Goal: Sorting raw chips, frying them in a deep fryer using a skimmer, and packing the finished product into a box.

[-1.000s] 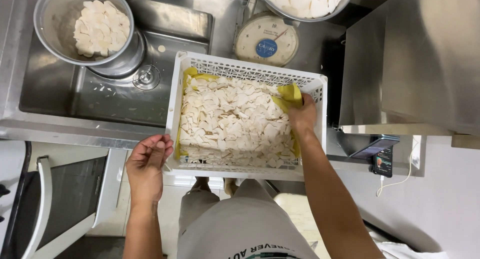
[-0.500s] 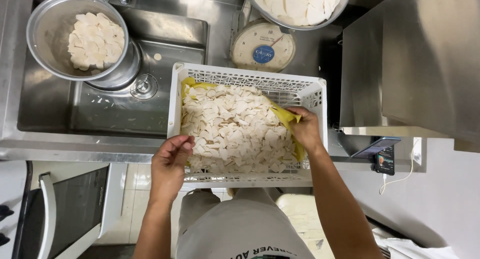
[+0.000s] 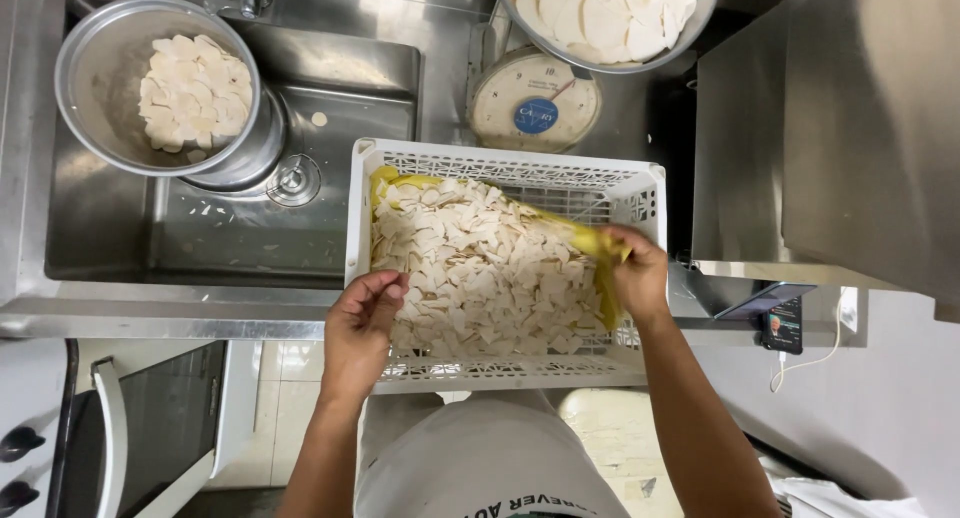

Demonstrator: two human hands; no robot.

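Crate (image 3: 505,166), white plastic w/ lattice walls, sits between both hands on the sink's front edge, just right of the basin. Lined w/ a yellow cloth (image 3: 590,243); filled w/ pale, thin, flat slices (image 3: 480,278) heaped over most of the floor. Far right corner of the crate is bare lattice where the cloth is pulled inward.

Left hand (image 3: 362,323) at the crate's near-left side, fingers curled half-shut, tips touching the slices at the pile's edge; can't tell if it's pinching any. Right hand (image 3: 635,273) at the crate's right side, closed on the cloth's edge, bunching it up and lifting it over the slices. Hands well apart, the pile between them.

Beyond the left hand, further left: sink (image 3: 200,248), steel, wet, w/ a few stray slice bits on its floor. Round metal pot (image 3: 80,108) stands in its far-left corner, holding a smaller heap of the same slices. Straight beyond the crate: dial scale (image 3: 535,103), round white face. Beyond that, at the top edge: big metal bowl (image 3: 610,63) w/ larger white slices, partly cut off. Right of the right hand: phone (image 3: 782,323), screen lit, w/ a white cable hanging from it.
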